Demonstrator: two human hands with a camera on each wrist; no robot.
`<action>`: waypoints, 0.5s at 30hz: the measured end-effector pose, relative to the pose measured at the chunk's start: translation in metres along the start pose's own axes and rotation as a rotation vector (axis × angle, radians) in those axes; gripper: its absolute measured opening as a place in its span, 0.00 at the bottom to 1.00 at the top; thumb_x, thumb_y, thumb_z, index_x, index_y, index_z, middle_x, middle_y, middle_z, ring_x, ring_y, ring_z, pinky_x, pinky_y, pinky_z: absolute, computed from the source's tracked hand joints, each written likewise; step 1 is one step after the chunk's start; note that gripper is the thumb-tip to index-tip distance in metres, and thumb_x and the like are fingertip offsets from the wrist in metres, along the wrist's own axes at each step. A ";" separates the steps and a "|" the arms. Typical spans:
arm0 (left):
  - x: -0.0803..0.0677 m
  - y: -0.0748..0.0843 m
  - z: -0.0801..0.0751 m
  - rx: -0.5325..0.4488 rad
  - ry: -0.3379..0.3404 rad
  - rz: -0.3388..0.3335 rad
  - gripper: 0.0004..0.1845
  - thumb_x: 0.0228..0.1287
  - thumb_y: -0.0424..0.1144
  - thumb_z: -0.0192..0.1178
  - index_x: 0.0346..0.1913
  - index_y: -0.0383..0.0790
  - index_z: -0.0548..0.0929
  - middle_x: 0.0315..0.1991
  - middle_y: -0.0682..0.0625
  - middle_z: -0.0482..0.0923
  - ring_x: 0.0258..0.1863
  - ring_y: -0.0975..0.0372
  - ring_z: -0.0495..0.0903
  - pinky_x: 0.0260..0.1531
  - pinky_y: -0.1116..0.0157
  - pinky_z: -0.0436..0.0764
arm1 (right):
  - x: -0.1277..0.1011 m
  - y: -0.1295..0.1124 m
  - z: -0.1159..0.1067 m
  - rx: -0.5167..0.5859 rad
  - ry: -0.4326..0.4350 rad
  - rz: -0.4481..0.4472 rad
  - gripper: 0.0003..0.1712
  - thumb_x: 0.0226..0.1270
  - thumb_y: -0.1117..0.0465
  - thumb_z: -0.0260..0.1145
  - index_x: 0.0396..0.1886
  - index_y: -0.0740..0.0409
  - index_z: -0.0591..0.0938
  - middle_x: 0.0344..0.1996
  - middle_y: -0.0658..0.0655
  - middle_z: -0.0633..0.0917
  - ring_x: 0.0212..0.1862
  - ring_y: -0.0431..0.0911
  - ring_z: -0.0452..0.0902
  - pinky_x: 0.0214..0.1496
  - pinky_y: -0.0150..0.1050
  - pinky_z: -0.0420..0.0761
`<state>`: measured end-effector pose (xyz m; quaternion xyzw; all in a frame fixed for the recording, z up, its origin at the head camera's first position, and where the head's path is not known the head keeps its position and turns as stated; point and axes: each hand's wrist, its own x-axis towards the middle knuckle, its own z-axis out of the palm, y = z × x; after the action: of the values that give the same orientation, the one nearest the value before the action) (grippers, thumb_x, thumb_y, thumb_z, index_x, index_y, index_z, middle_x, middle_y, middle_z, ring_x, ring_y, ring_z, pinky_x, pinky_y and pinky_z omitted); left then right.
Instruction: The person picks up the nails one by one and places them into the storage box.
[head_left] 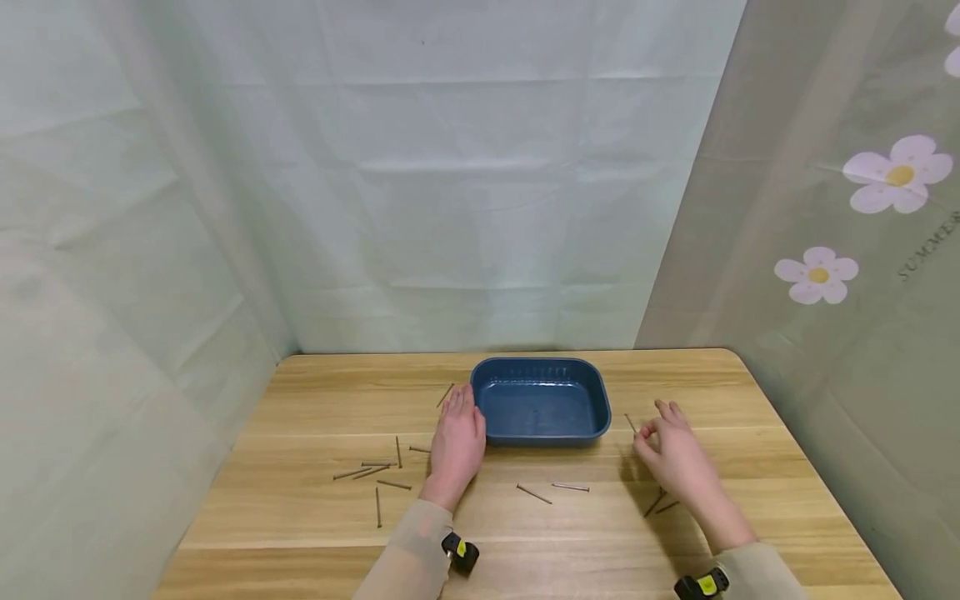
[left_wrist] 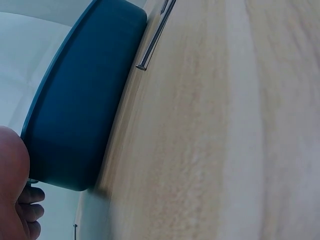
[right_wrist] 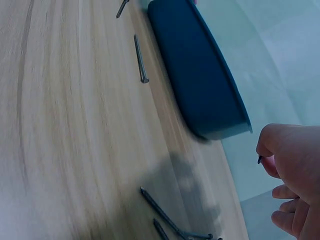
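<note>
Near the back edge of the tabletop [head_left: 315,517], about midway along it, sits a blue tray [head_left: 540,402], no nails seen inside. Left hand [head_left: 456,442] lies flat, fingers straight, against the tray's left wall, holding nothing; apparently steadying it. Right hand [head_left: 671,454] hovers right of the tray, thumb and forefinger pinched on a nail [head_left: 630,422], whose dark tip shows at the fingertips in the right wrist view; other fingers loosely spread. Loose nails: a cluster [head_left: 378,471] toward the left edge, two [head_left: 551,490] in front of the tray, two [head_left: 660,503] under the right wrist, one [head_left: 446,395] by the left fingertips. Judgement: step in hand is carrying a picked nail to the tray; collection looks barely begun. Next move calls for swinging the right hand left over the tray rim, then releasing the pinch above the floor of the tray.
</note>
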<state>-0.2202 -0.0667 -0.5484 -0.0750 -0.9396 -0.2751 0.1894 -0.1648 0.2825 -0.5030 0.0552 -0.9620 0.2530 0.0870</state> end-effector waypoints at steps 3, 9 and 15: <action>0.000 0.000 0.000 -0.003 -0.005 -0.005 0.24 0.81 0.32 0.54 0.71 0.20 0.74 0.70 0.30 0.76 0.74 0.40 0.72 0.75 0.43 0.69 | 0.002 -0.002 0.001 0.002 0.004 -0.008 0.07 0.73 0.62 0.66 0.32 0.55 0.81 0.74 0.82 0.67 0.77 0.79 0.56 0.73 0.75 0.62; -0.001 0.001 0.000 -0.003 -0.006 -0.003 0.24 0.81 0.33 0.53 0.71 0.20 0.74 0.70 0.29 0.75 0.74 0.40 0.72 0.75 0.43 0.69 | 0.005 -0.011 0.001 -0.005 0.025 -0.030 0.07 0.73 0.62 0.67 0.32 0.53 0.81 0.74 0.81 0.69 0.77 0.78 0.59 0.73 0.74 0.65; -0.001 0.001 0.000 -0.002 -0.008 -0.005 0.24 0.81 0.33 0.53 0.71 0.20 0.74 0.70 0.29 0.75 0.75 0.40 0.71 0.75 0.43 0.69 | 0.009 -0.025 0.001 0.006 0.030 -0.047 0.07 0.73 0.62 0.67 0.31 0.53 0.81 0.74 0.79 0.69 0.77 0.76 0.59 0.75 0.72 0.64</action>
<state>-0.2188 -0.0658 -0.5487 -0.0738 -0.9403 -0.2761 0.1847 -0.1703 0.2601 -0.4902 0.0743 -0.9582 0.2545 0.1073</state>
